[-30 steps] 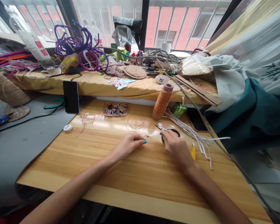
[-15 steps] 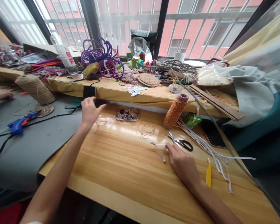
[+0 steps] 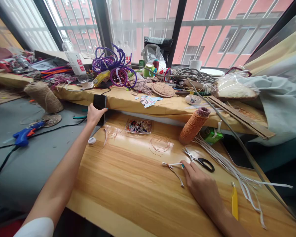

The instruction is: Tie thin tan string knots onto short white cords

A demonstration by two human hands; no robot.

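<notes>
My left hand (image 3: 95,114) is wrapped around a black phone (image 3: 100,102) that stands upright against the cloth-covered ledge. Pinched in the fingertips of my right hand (image 3: 198,180) is a white cord (image 3: 173,165), which lies on the wooden table with a small orange-brown binding near its far end. Just beyond that hand are scissors (image 3: 198,160) with black handles. Coils of thin copper-coloured wire (image 3: 160,144) rest in the middle, and a clear box of beads (image 3: 138,126) sits behind them. A white round lid-like disc (image 3: 91,141) is beside my left forearm.
An orange cord spool (image 3: 194,126) stands at the back, near a bundle of white cords (image 3: 222,161). A yellow-handled tool (image 3: 234,202) lies at the right. On the grey mat are a blue glue gun (image 3: 27,134) and a twine cone (image 3: 44,98). The ledge (image 3: 123,97) is crowded.
My left hand has closed around the phone; before, its fingers only reached over it. The view has shifted slightly. My right hand still holds the cord. The other person's hand at the left is gone.
</notes>
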